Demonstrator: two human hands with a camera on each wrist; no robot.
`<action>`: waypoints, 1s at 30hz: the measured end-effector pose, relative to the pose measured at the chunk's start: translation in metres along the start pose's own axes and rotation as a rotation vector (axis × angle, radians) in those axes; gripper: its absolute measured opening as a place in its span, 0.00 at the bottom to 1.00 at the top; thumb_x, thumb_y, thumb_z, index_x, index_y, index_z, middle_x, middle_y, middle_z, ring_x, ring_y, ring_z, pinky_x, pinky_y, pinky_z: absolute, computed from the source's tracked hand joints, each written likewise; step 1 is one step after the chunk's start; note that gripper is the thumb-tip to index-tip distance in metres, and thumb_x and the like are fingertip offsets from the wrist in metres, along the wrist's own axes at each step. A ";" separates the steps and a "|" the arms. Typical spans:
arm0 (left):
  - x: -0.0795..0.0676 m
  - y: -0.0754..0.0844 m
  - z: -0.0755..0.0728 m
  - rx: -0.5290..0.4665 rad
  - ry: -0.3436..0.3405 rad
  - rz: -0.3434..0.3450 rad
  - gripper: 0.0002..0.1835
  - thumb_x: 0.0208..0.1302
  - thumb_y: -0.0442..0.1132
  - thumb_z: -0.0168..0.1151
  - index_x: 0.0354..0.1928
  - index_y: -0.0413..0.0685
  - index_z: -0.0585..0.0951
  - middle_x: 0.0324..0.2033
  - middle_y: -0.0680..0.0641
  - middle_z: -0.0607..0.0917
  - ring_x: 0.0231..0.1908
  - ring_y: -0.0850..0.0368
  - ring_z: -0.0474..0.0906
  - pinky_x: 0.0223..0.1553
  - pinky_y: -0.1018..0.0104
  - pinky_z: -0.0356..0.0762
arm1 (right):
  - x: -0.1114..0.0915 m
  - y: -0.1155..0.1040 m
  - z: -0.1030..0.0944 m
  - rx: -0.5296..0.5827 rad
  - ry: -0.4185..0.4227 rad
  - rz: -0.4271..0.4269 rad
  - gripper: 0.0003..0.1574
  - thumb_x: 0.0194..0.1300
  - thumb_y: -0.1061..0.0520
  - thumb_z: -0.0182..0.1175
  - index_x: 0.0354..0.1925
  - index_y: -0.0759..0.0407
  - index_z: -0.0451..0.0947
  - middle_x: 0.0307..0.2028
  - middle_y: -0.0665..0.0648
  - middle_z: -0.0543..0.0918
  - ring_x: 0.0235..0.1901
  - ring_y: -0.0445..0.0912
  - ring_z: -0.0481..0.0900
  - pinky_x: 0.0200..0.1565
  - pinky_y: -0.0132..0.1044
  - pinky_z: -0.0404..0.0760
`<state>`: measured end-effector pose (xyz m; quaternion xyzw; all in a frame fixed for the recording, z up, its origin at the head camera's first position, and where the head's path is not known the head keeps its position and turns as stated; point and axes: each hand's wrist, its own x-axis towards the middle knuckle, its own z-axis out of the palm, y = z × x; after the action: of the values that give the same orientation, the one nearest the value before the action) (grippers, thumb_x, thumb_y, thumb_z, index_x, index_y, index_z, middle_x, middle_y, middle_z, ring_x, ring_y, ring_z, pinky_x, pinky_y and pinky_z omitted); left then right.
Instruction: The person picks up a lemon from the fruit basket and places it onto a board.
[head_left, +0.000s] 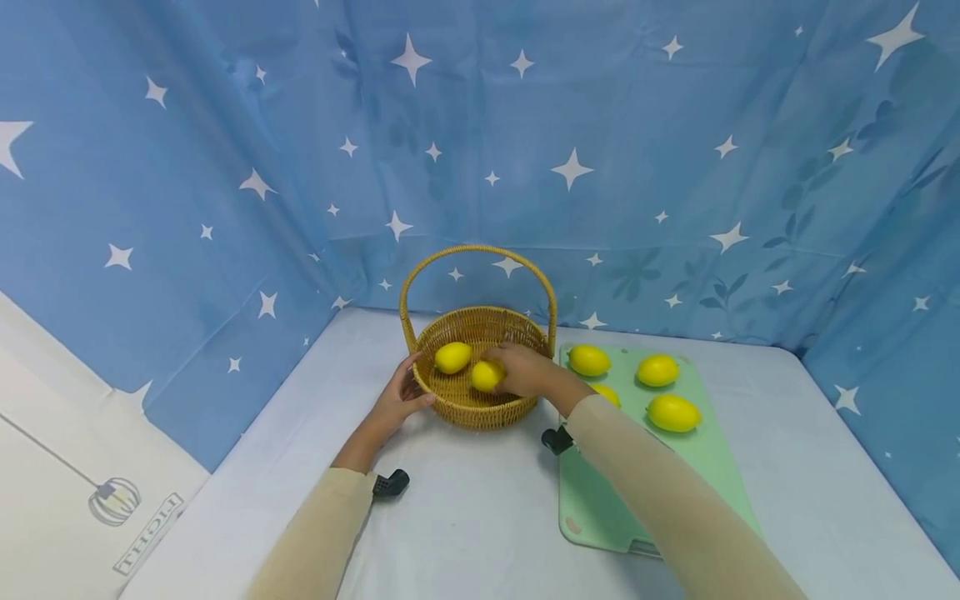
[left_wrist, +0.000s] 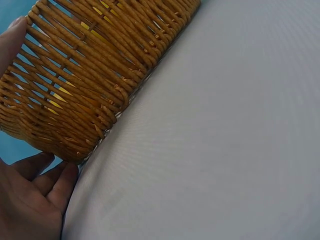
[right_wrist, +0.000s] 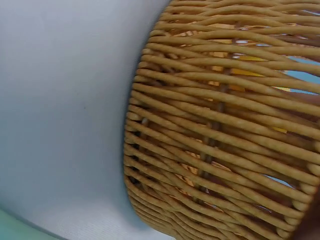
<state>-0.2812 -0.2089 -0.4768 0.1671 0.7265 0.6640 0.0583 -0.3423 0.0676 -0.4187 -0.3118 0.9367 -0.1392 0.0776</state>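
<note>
A round wicker basket (head_left: 480, 417) with a tall arched handle stands on the white table. Inside it, one lemon (head_left: 453, 357) lies at the left. My right hand (head_left: 519, 369) reaches over the rim and holds a second lemon (head_left: 487, 377) low in the basket. At the left side of the basket, my left hand (head_left: 395, 402) grips the wall, thumb near the rim. The left wrist view shows the fingers (left_wrist: 62, 185) of that hand at the base of the woven side (left_wrist: 95, 65). Only weave (right_wrist: 220, 120) fills most of the right wrist view; the right hand is mostly hidden there.
A pale green cutting board (head_left: 600, 508) lies right of the basket, under my right forearm. Several lemons rest on it, among them one at the front right (head_left: 673, 413) and one partly behind the sleeve (head_left: 606, 395). A blue star-patterned curtain (head_left: 480, 150) hangs behind the table.
</note>
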 end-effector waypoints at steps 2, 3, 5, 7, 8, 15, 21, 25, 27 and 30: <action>0.000 0.001 0.000 0.006 0.000 0.001 0.49 0.64 0.36 0.66 0.78 0.52 0.45 0.74 0.33 0.45 0.71 0.36 0.48 0.70 0.47 0.50 | -0.003 0.000 -0.002 0.019 0.024 -0.015 0.38 0.60 0.50 0.70 0.66 0.51 0.70 0.64 0.56 0.71 0.66 0.55 0.64 0.65 0.52 0.65; 0.001 0.001 0.000 0.009 -0.001 0.003 0.49 0.64 0.36 0.66 0.78 0.51 0.45 0.74 0.33 0.45 0.71 0.36 0.48 0.70 0.47 0.50 | -0.005 0.000 -0.003 0.023 0.032 -0.020 0.38 0.60 0.51 0.70 0.66 0.51 0.71 0.64 0.56 0.71 0.66 0.55 0.63 0.65 0.52 0.65; 0.001 0.000 -0.001 0.013 -0.003 0.007 0.49 0.64 0.36 0.66 0.78 0.51 0.44 0.74 0.33 0.45 0.71 0.36 0.48 0.70 0.47 0.50 | -0.009 0.001 -0.004 0.032 0.051 -0.025 0.38 0.59 0.51 0.70 0.66 0.50 0.71 0.64 0.56 0.71 0.66 0.56 0.63 0.65 0.53 0.65; 0.001 -0.001 -0.001 0.013 -0.007 0.012 0.49 0.64 0.36 0.66 0.78 0.50 0.44 0.74 0.33 0.44 0.71 0.35 0.48 0.70 0.47 0.50 | -0.014 0.002 -0.005 0.048 0.073 -0.026 0.38 0.59 0.51 0.71 0.66 0.50 0.71 0.63 0.57 0.71 0.66 0.56 0.64 0.63 0.54 0.67; 0.002 -0.002 -0.001 0.013 -0.009 0.016 0.49 0.64 0.36 0.66 0.78 0.49 0.44 0.74 0.32 0.44 0.71 0.35 0.48 0.69 0.46 0.50 | -0.017 0.003 -0.005 0.054 0.084 -0.024 0.39 0.59 0.50 0.71 0.66 0.50 0.71 0.63 0.57 0.71 0.64 0.56 0.66 0.62 0.54 0.68; 0.009 -0.023 -0.006 0.010 0.003 0.038 0.48 0.65 0.35 0.65 0.78 0.52 0.44 0.74 0.35 0.46 0.71 0.37 0.49 0.69 0.47 0.51 | -0.034 0.007 -0.008 0.119 0.161 -0.020 0.40 0.59 0.53 0.71 0.67 0.52 0.70 0.64 0.57 0.70 0.62 0.55 0.68 0.61 0.55 0.70; 0.010 -0.031 -0.007 0.023 0.018 0.053 0.48 0.65 0.38 0.65 0.78 0.57 0.46 0.75 0.39 0.49 0.71 0.42 0.52 0.70 0.49 0.53 | -0.049 0.004 -0.013 0.171 0.205 -0.026 0.40 0.59 0.54 0.71 0.68 0.48 0.69 0.66 0.56 0.68 0.64 0.55 0.66 0.61 0.56 0.69; 0.010 -0.033 -0.006 0.027 0.023 0.052 0.48 0.64 0.40 0.67 0.78 0.58 0.46 0.74 0.40 0.50 0.71 0.43 0.53 0.69 0.49 0.54 | -0.061 0.003 -0.015 0.219 0.240 -0.028 0.41 0.58 0.56 0.72 0.68 0.46 0.70 0.66 0.56 0.67 0.62 0.56 0.67 0.60 0.56 0.71; 0.010 -0.033 -0.007 0.032 0.025 0.051 0.49 0.64 0.40 0.67 0.78 0.58 0.46 0.74 0.40 0.50 0.71 0.43 0.54 0.69 0.50 0.54 | -0.067 0.003 -0.015 0.245 0.253 -0.028 0.41 0.58 0.57 0.72 0.68 0.46 0.70 0.65 0.55 0.68 0.61 0.55 0.69 0.58 0.54 0.73; 0.010 -0.032 -0.007 0.034 0.031 0.052 0.48 0.64 0.41 0.67 0.77 0.60 0.47 0.74 0.40 0.51 0.71 0.44 0.54 0.69 0.50 0.54 | -0.074 0.002 -0.016 0.255 0.267 -0.039 0.42 0.57 0.57 0.72 0.68 0.44 0.69 0.63 0.52 0.69 0.57 0.51 0.72 0.54 0.47 0.77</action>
<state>-0.2983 -0.2145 -0.5063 0.1768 0.7340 0.6551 0.0269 -0.2886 0.1169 -0.3995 -0.2964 0.9072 -0.2983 -0.0112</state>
